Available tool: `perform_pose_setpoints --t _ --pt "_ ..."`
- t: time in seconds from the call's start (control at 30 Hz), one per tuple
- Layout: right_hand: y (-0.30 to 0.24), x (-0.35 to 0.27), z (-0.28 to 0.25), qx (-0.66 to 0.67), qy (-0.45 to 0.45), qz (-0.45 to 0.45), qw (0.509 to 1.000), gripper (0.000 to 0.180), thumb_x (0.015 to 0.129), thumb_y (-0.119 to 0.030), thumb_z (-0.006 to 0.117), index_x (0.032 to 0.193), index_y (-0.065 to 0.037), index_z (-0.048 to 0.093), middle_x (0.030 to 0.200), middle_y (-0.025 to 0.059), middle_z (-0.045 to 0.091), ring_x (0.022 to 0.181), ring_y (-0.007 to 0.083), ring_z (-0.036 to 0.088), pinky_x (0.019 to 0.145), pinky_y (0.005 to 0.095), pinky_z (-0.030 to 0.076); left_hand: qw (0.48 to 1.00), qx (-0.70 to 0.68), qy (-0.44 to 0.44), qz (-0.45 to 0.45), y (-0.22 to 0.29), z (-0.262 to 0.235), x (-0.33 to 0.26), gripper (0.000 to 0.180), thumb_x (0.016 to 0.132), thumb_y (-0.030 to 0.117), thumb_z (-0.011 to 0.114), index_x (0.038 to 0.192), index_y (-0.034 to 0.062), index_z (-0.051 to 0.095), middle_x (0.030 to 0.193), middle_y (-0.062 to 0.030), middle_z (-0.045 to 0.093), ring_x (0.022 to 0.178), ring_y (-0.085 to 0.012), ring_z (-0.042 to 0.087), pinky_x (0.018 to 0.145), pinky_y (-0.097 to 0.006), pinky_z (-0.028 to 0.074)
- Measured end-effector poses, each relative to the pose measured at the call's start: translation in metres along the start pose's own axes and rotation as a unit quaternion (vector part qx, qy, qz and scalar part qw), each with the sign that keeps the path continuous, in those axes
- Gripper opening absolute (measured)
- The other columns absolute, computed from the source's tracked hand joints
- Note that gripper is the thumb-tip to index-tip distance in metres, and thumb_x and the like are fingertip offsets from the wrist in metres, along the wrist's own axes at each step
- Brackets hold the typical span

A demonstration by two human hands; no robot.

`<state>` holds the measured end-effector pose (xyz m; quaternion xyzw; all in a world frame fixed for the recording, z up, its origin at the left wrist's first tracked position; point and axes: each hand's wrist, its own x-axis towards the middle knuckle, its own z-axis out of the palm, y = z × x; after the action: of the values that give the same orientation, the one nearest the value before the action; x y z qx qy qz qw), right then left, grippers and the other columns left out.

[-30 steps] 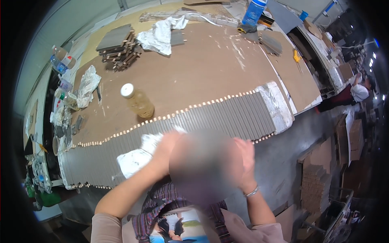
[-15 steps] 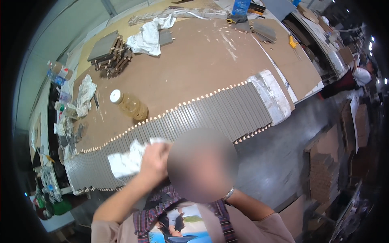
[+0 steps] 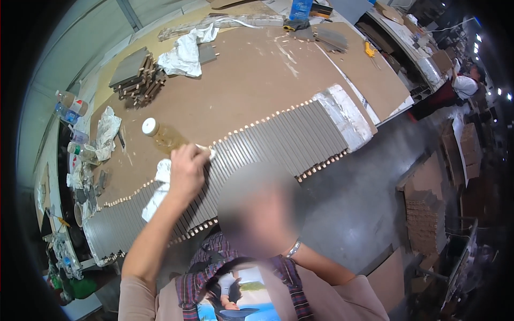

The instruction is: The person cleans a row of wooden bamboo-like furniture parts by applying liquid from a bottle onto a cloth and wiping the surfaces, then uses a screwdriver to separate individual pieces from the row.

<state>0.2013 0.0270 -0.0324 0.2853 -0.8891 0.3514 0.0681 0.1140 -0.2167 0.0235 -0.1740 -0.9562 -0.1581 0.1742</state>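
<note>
My left hand (image 3: 187, 168) is closed on a crumpled white cloth (image 3: 157, 199), which hangs out on both sides of the fingers. It is over the far edge of a long row of grey-brown slats (image 3: 278, 136) with pale dowel-like ends sticking out along both sides. Right behind the hand stands a clear bottle (image 3: 167, 137) with a white cap and yellowish liquid, partly hidden by the fingers. My right hand (image 3: 270, 222) is raised near my body under a blurred patch, so its fingers cannot be made out. A shiny band circles that wrist.
A stack of similar slat pieces (image 3: 134, 75) sits on the brown table (image 3: 230, 80) beside a white rag (image 3: 184, 53). Several plastic bottles line the left edge. A yellow tool (image 3: 369, 49) lies far right. Stacked cardboard (image 3: 423, 219) stands on the floor; another person (image 3: 463, 85) is beyond.
My left hand with the cloth has moved away from my body, out to the far edge of the slat row near the bottle. The view has shifted slightly. My right hand stays raised.
</note>
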Motion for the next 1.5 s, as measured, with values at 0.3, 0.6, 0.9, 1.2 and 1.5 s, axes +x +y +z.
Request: perform_pose_setpoints --t 0.3,0.6,0.9,1.2,1.5 --pt "-0.016 -0.003 0.0 -0.005 0.041 0.033 0.999 0.06 0.074 -0.006 0.07 0.132 -0.016 0.063 0.148 0.0109 0.049 0.144 0.034 0.036 0.113 0.0658 0.023 0.998 -0.058 -0.012 -0.013 -0.013 0.02 0.031 0.026 0.081 -0.002 0.065 0.104 0.0051 0.073 0.097 -0.0182 0.066 0.087 -0.0354 0.063 0.074 -0.042 0.051" --pt "-0.005 -0.006 0.006 0.011 -0.026 0.059 0.998 0.06 0.078 -0.003 0.065 0.135 -0.02 0.061 0.152 0.0062 0.047 0.145 0.0314 0.036 0.114 0.0657 0.024 0.995 -0.102 0.01 0.0 0.002 0.029 0.045 0.018 0.082 0.001 0.068 0.098 0.0036 0.075 0.086 -0.0127 0.064 0.09 -0.0331 0.06 0.078 -0.041 0.049" --pt "0.014 -0.001 -0.034 0.047 0.025 -0.014 0.999 0.057 0.076 -0.001 0.065 0.132 -0.011 0.062 0.143 0.013 0.053 0.138 0.033 0.046 0.114 0.0602 0.026 0.984 -0.161 0.015 0.08 0.029 0.026 0.006 0.022 0.078 -0.002 0.068 0.098 0.0044 0.074 0.096 -0.0131 0.069 0.087 -0.0317 0.065 0.076 -0.04 0.052" --pt "0.154 0.036 -0.161 -0.038 0.082 0.059 0.994 0.057 0.075 -0.011 0.072 0.129 -0.001 0.057 0.137 0.0213 0.05 0.124 0.0403 0.048 0.105 0.0506 0.039 0.985 -0.166 0.027 0.041 0.142 0.051 0.076 0.03 0.072 -0.005 0.069 0.1 0.0038 0.068 0.105 -0.0148 0.068 0.094 -0.0326 0.065 0.082 -0.041 0.052" --pt "0.237 0.04 -0.167 -0.003 -0.053 -0.02 0.998 0.043 0.086 -0.02 0.064 0.121 0.004 0.061 0.124 0.026 0.059 0.111 0.0423 0.057 0.098 0.0548 0.044 0.993 -0.112 0.024 -0.022 0.171 0.108 0.133 0.012 0.076 -0.003 0.066 0.087 0.0005 0.069 0.087 -0.0154 0.064 0.081 -0.0318 0.062 0.068 -0.043 0.051"
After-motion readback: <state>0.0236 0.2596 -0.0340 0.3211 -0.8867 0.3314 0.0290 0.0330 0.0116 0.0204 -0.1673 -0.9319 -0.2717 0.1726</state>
